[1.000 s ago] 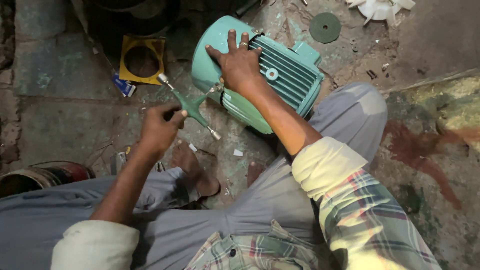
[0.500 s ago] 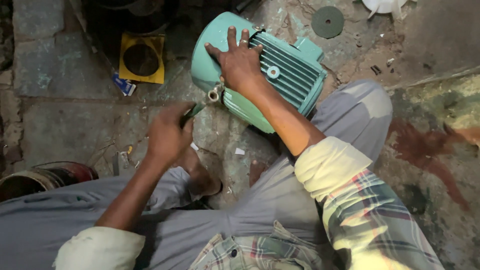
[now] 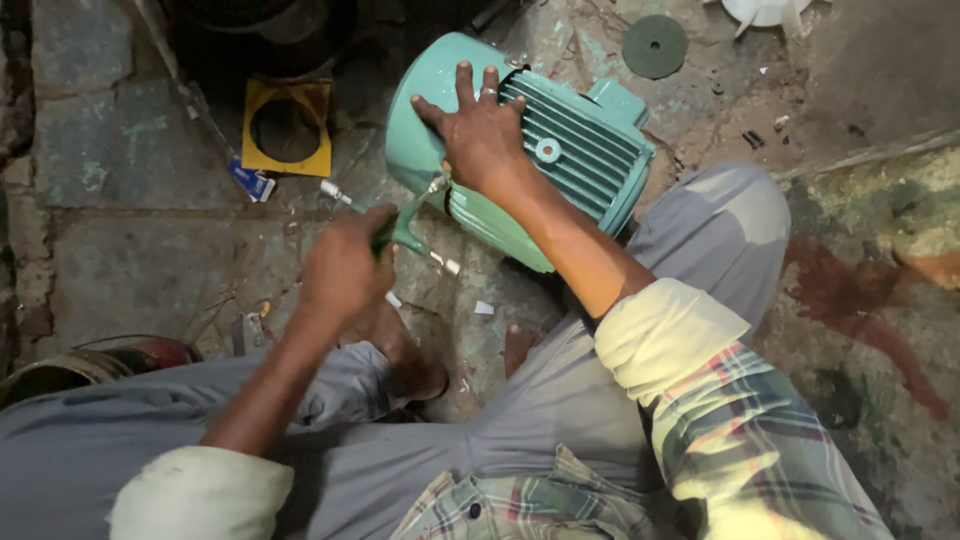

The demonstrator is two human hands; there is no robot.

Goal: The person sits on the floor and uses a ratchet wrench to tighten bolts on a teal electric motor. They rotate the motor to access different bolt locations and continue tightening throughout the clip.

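Hands — left (image 3: 345, 270) gripping cross wrench (image 3: 400, 228), right (image 3: 480, 135) open on teal motor (image 3: 570, 160) — cracked, littered stone floor (image 3: 130, 260).

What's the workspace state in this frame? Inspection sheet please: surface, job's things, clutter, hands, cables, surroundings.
Surface: stone floor, dusty, cracked, red stain at right.
Job's things: green ribbed motor lying on its side; green cross wrench set against its end.
Clutter: yellow square plate with round hole, dark green disc, white fan part, small blue packet, scattered bits.
Hands: left hand grips the cross wrench; right hand flat on the motor.
Cables: nothing seen.
Surroundings: person's grey trousers, bare foot, dark round vessel at top.
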